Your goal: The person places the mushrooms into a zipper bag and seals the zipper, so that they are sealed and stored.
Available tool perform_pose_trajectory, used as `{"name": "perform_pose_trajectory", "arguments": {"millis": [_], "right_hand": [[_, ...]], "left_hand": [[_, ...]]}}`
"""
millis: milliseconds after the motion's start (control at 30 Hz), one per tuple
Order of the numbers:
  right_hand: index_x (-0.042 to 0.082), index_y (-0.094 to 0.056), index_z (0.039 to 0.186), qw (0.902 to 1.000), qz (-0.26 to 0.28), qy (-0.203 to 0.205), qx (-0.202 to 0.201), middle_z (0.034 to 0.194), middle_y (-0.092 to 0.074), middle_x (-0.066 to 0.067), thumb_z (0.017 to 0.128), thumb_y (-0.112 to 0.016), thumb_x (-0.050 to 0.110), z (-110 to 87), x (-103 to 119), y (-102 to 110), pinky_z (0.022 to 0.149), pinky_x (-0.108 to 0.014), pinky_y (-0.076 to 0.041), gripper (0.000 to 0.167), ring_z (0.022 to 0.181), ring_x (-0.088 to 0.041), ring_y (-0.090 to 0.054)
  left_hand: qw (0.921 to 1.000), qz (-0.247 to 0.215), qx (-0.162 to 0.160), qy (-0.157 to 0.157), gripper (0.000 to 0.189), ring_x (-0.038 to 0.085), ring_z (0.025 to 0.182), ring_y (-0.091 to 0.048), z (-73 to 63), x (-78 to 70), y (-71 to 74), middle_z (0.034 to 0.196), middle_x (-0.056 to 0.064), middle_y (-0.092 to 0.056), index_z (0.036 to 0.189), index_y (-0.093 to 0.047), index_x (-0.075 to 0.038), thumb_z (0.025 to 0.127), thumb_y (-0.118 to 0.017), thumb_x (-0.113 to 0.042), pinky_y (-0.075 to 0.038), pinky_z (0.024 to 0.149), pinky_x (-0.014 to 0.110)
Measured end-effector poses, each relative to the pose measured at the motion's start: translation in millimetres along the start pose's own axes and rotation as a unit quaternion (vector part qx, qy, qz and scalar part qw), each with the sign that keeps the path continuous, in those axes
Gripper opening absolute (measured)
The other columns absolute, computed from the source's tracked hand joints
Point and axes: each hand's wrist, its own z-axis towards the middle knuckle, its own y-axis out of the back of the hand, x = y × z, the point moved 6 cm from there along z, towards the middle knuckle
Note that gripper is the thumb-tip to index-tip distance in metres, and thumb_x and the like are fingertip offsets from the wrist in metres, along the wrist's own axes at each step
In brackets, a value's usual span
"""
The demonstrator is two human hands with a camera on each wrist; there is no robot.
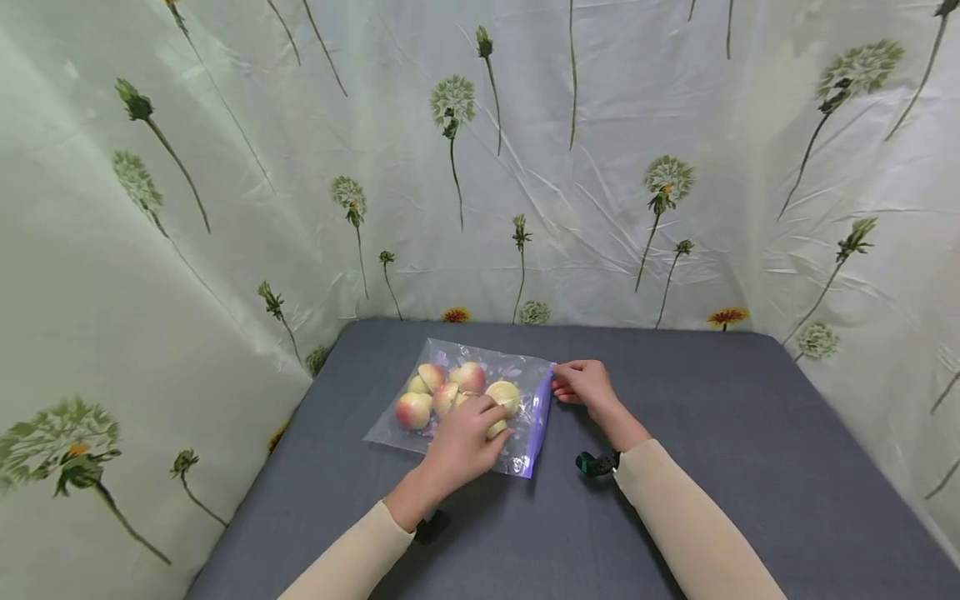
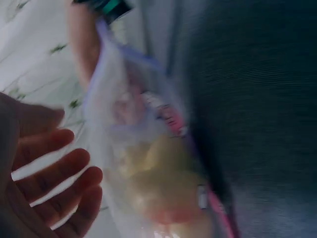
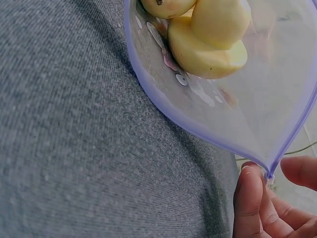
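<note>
A clear zip bag [image 1: 472, 450] with a purple top edge lies on the table, holding several red-and-yellow peaches [image 1: 414, 411], some of which look like cut pieces. My left hand [image 1: 467, 440] is over the near middle of the bag; in the left wrist view its fingers [image 2: 59, 171] are loosely bent with nothing between them. At the far end of the purple edge, my right hand [image 1: 585, 387] pinches the bag's corner. The right wrist view shows the fingertips at a small pale zip slider [image 3: 269, 179], with the bag's mouth gaping.
A dark grey cloth covers the table [image 1: 712, 433]. Behind and beside it hangs a pale curtain [image 1: 570, 183] printed with dandelions. A black band [image 1: 596, 463] is on my right wrist, and another dark device [image 1: 432, 527] is at my left wrist.
</note>
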Motion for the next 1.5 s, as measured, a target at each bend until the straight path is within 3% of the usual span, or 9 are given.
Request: {"name": "perform_pose_trajectory", "arguments": {"millis": [167,333,467,567,667,767,867,1133,1500], "right_hand": [[-0.006,-0.068,0.117,1.0,0.004,0.0,-0.003,0.088,-0.071,-0.019,0.094,-0.072,0.019,1.3,0.7,-3.1,0.061,-0.031,-0.059,0.034,0.064,-0.017,-0.07],[-0.006,-0.068,0.115,1.0,0.009,-0.002,-0.003,0.085,-0.07,-0.015,0.093,-0.074,0.016,3.1,1.0,-5.0,0.06,-0.03,-0.059,0.032,0.064,-0.016,-0.069],[-0.007,-0.069,0.113,0.9999,0.01,-0.002,0.001,0.083,-0.07,-0.014,0.093,-0.073,0.015,5.1,2.5,-5.9,0.061,-0.03,-0.059,0.03,0.065,-0.017,-0.069],[-0.007,-0.069,0.112,0.9999,0.013,-0.004,0.005,0.082,-0.069,-0.013,0.093,-0.073,0.015,7.2,3.5,-6.0,0.06,-0.029,-0.059,0.03,0.065,-0.017,-0.069],[-0.007,-0.069,0.112,0.9998,0.016,-0.005,0.01,0.081,-0.069,-0.012,0.094,-0.072,0.016,9.4,4.7,-6.2,0.06,-0.029,-0.058,0.029,0.064,-0.016,-0.069],[-0.007,-0.069,0.112,0.9997,0.022,-0.007,0.012,0.081,-0.069,-0.011,0.094,-0.072,0.016,10.7,6.1,-6.4,0.06,-0.029,-0.059,0.029,0.064,-0.015,-0.069],[-0.006,-0.069,0.112,0.9996,0.025,-0.007,0.011,0.081,-0.069,-0.012,0.094,-0.071,0.016,9.9,7.5,-5.7,0.06,-0.029,-0.058,0.029,0.063,-0.015,-0.069],[-0.009,-0.067,0.116,0.9992,0.038,0.003,0.013,0.079,-0.069,-0.008,0.095,-0.07,0.014,14.5,4.4,-4.0,0.059,-0.027,-0.058,0.031,0.062,-0.013,-0.067],[-0.007,-0.067,0.115,0.9996,0.018,0.006,0.021,0.078,-0.067,-0.006,0.095,-0.071,0.017,16.5,2.3,-1.4,0.06,-0.026,-0.058,0.031,0.062,-0.011,-0.066]], "left_hand": [[0.9945,0.021,0.086,-0.057,0.03,0.011,0.077,-0.053,-13.2,-17.9,-12.9,0.089,-0.007,-0.055,0.099,-0.073,-0.018,0.079,-0.085,-0.037,-0.044,0.061,0.024],[0.9813,0.062,0.157,-0.092,0.039,0.009,0.071,-0.046,-17.7,-26.1,-25.8,0.082,-0.008,-0.047,0.089,-0.067,-0.021,0.074,-0.086,-0.051,-0.036,0.056,0.02],[0.9715,0.097,0.166,-0.139,0.037,0.011,0.07,-0.05,-18.9,-32.1,-31.3,0.081,-0.006,-0.048,0.085,-0.064,-0.021,0.072,-0.089,-0.044,-0.041,0.057,0.024],[0.9709,0.1,0.15,-0.158,0.026,0.013,0.069,-0.053,-19.3,-35.0,-33.1,0.079,-0.005,-0.05,0.083,-0.062,-0.02,0.076,-0.086,-0.029,-0.043,0.057,0.026],[0.9791,0.065,0.128,-0.143,0.018,0.012,0.067,-0.052,-19.1,-33.2,-32.9,0.077,-0.007,-0.05,0.082,-0.065,-0.02,0.078,-0.082,-0.02,-0.042,0.057,0.024],[0.9887,0.008,0.107,-0.105,0.012,0.009,0.07,-0.054,-18.1,-27.3,-30.2,0.079,-0.009,-0.055,0.083,-0.071,-0.021,0.08,-0.082,-0.018,-0.044,0.061,0.022],[0.9926,-0.039,0.091,-0.071,0.009,0.007,0.075,-0.057,-17.4,-21.4,-28.7,0.081,-0.011,-0.06,0.084,-0.075,-0.02,0.08,-0.082,-0.017,-0.047,0.067,0.021],[0.9915,-0.093,0.08,-0.042,0.006,0.004,0.076,-0.059,-18.7,-20.2,-31.0,0.079,-0.012,-0.063,0.082,-0.078,-0.019,0.08,-0.082,-0.014,-0.046,0.069,0.018],[0.9837,-0.123,0.127,-0.034,0.003,0.003,0.077,-0.061,-23.3,-36.1,-37.7,0.078,-0.012,-0.064,0.082,-0.08,-0.018,0.084,-0.081,-0.019,-0.045,0.07,0.014]]}}
